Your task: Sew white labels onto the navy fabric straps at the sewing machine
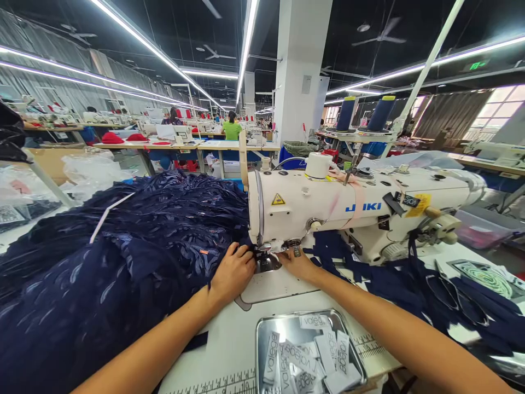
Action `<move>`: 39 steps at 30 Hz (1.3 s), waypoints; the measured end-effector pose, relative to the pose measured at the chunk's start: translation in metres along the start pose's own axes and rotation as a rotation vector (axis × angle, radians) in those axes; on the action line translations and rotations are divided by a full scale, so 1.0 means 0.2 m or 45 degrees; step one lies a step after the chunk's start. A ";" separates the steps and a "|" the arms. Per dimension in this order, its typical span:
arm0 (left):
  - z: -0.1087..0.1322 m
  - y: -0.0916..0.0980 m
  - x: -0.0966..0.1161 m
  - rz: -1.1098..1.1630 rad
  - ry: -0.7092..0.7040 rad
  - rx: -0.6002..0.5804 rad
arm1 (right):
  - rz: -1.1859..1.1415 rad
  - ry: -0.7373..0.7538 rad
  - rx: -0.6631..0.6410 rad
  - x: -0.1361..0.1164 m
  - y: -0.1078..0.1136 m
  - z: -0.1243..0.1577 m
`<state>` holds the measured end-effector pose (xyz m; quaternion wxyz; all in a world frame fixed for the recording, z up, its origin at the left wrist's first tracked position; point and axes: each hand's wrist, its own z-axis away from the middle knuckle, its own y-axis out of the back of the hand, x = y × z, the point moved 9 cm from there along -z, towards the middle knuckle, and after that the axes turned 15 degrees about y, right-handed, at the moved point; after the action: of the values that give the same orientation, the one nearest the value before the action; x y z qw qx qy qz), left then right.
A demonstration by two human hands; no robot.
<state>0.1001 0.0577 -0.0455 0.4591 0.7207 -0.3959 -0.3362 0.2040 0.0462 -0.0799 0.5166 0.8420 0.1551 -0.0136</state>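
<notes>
Carefully, I keep both hands flat: left hand (pixel 233 272) open on the navy fabric (pixel 123 262), right hand (pixel 298 265) open beside the presser foot (pixel 266 257), fingertips clear of the needle.

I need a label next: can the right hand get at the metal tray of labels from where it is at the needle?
Probably yes. The right hand rests by the presser foot, and the metal tray of labels lies open-topped just nearer the person, between the forearms, with nothing over it.

Your one head camera looks forward and down, close over the bench (pixel 229 339) and sewing machine (pixel 361 210).
</notes>
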 end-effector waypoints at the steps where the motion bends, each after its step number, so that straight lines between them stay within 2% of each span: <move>1: 0.01 0.01 0.01 -0.069 0.011 0.048 | 0.028 0.008 -0.004 0.00 0.00 -0.01; 5: 0.06 0.01 0.00 -0.240 0.077 0.105 | 0.083 0.110 -0.017 -0.04 0.03 -0.03; 10: 0.03 -0.03 -0.05 -0.265 0.115 -0.005 | 0.273 0.361 -0.025 -0.15 0.07 0.00; 12: 0.00 -0.05 -0.07 -0.248 0.111 -0.071 | 0.302 0.384 -0.040 -0.16 0.06 0.01; 18: -0.05 -0.07 -0.08 -0.220 0.117 -0.162 | 0.218 0.300 -0.082 -0.14 0.02 0.01; 25: -0.06 -0.06 -0.07 -0.216 0.100 -0.104 | 0.177 0.182 -0.142 -0.14 0.02 0.00; 31: -0.09 -0.08 -0.07 -0.212 0.091 -0.133 | 0.207 0.111 -0.163 -0.14 0.02 -0.01; 39: -0.11 -0.10 -0.08 -0.184 0.091 -0.118 | 0.223 -0.058 -0.285 -0.11 -0.01 -0.01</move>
<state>0.1174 0.0868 -0.0547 0.4804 0.7369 -0.3102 -0.3605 0.1822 0.0434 -0.0755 0.6097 0.7889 0.0699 0.0299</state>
